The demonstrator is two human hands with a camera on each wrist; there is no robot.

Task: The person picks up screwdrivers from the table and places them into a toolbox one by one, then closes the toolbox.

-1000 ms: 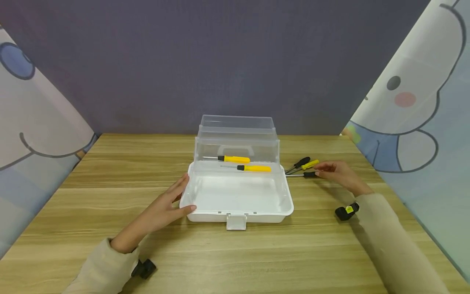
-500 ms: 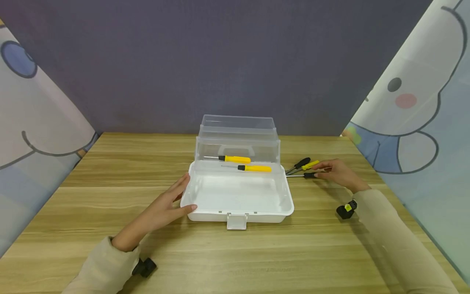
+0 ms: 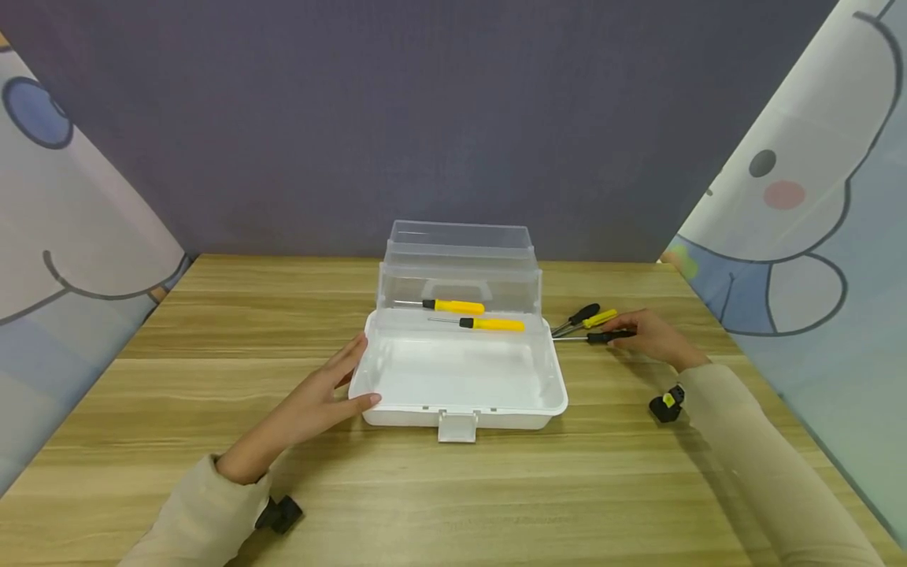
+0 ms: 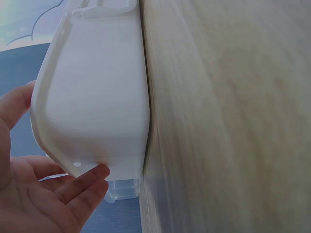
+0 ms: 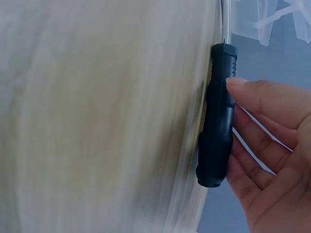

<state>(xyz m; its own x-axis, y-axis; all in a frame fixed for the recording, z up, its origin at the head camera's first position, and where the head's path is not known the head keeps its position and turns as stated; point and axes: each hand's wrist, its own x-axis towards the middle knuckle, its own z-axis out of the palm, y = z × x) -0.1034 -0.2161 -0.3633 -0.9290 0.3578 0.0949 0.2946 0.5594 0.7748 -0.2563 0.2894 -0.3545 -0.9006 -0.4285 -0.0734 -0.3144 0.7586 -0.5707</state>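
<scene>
A white toolbox (image 3: 460,372) with its clear lid (image 3: 460,256) raised stands mid-table. My left hand (image 3: 316,405) spans its front left corner, thumb on the front rim and fingers resting along the left side, as the left wrist view confirms. To the right of the box, my right hand (image 3: 652,337) holds the black handle of a screwdriver (image 5: 216,121), its thumb on one side and fingers behind. The metal shaft points left toward the box, and the handle lies low over the tabletop.
Close by lie another black-handled screwdriver (image 3: 583,313) and a yellow-handled one (image 3: 599,318), shafts toward the box. Two yellow screwdrivers (image 3: 492,324) (image 3: 457,306) lie at the toolbox's back, by the lid. The latch (image 3: 457,428) hangs at the front. A dark panel (image 3: 453,126) stands behind the table.
My right fingers have shifted around the black handle, so more of its end now shows in the head view. The left hand and toolbox stay in place.
</scene>
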